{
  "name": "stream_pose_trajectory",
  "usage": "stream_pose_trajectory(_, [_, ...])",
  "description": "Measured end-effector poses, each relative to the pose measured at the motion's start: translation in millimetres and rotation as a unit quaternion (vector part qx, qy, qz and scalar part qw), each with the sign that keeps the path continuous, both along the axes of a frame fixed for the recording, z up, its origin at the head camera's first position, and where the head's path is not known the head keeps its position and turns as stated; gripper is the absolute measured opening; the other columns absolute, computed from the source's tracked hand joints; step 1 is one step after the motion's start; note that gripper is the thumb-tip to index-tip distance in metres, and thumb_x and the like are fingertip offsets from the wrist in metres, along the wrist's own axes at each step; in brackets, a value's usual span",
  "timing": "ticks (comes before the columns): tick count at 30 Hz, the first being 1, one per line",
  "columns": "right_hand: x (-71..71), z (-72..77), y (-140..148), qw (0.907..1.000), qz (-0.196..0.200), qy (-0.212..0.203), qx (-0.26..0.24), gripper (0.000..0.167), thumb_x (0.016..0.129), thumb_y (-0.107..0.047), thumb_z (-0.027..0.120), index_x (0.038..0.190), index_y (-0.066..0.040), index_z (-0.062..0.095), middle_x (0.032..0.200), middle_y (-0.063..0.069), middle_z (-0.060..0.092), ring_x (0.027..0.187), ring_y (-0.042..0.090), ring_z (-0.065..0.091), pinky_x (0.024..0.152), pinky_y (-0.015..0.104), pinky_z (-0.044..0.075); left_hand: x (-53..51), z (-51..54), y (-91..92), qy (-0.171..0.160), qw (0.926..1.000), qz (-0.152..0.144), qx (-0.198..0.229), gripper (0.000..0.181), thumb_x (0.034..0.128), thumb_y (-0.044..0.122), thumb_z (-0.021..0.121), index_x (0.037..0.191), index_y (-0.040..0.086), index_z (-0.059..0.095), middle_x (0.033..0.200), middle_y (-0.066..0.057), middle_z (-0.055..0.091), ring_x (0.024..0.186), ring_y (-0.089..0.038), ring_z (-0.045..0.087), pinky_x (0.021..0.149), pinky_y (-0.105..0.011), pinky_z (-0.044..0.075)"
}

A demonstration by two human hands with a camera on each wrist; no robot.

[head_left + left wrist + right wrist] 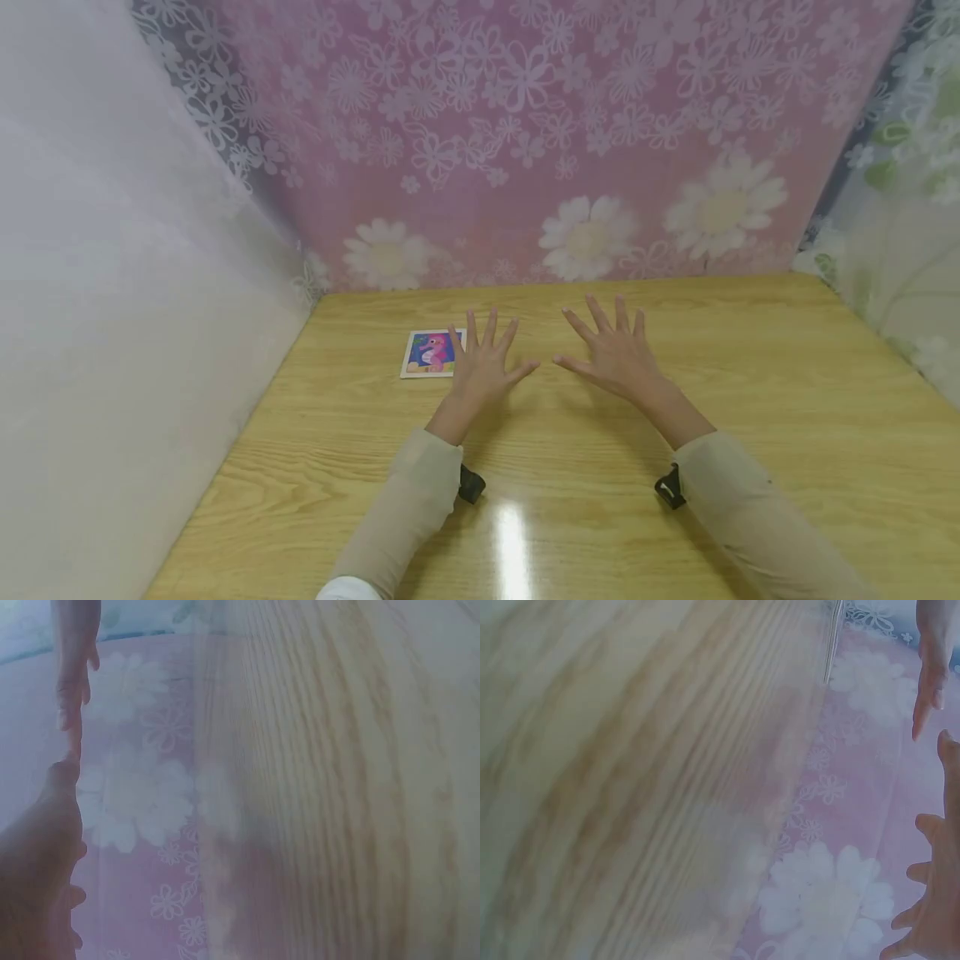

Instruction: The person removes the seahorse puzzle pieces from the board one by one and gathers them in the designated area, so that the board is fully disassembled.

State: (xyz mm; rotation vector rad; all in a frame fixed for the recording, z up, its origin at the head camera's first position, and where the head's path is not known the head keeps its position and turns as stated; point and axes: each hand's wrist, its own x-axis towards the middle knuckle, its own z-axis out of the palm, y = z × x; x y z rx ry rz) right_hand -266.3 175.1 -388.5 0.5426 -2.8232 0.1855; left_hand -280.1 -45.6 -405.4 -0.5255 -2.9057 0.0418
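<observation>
In the head view a square picture card or thin puzzle [432,353] lies on the wooden table, showing a pink seahorse on blue inside a white border. My left hand [482,364] is held palm down with spread fingers, its outer fingers covering the card's right edge from this angle. To the right, my right hand [617,357] is spread the same way, holding nothing. The two thumbs point toward each other with a small gap between. Both wrist views show the left hand [41,862] and right hand [937,885] raised above the tabletop.
The wood-grain table [570,533] reaches back to a pink flowered curtain [480,208]. A pale sheet [135,292] borders the left side, and a white floral one [900,250] borders the right. Dark wrist straps [471,483] show below the sleeves.
</observation>
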Motion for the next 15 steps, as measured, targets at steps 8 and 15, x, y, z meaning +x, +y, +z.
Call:
stream_pose_trajectory(8, [-3.1,-2.2,-9.9,0.9998,0.011,-0.013,0.008,0.082,0.084,-0.069,0.038,0.147,-0.019,0.024,0.150,0.019,0.008,0.128,0.051,-0.008,0.094,0.069,0.003,-1.1,0.6,-7.4,0.004,0.9999,0.010,-0.007,0.080,0.0837,0.074,0.018,0.149,0.028,0.009,0.151,-0.009,-0.002,0.131,-0.040,-0.017,0.097,-0.062,-0.008])
stream_pose_trajectory(15, [-3.1,-5.7,-27.0,0.9989,0.017,-0.043,0.004,0.083,0.084,-0.070,0.037,0.148,-0.018,0.021,0.150,0.020,0.006,0.128,0.052,-0.006,0.094,0.068,0.000,-0.1,-4.9,-24.0,0.010,0.9998,0.017,-0.006,0.080,0.0849,0.073,0.021,0.149,0.025,0.015,0.152,-0.012,0.003,0.132,-0.042,-0.009,0.097,-0.064,-0.002])
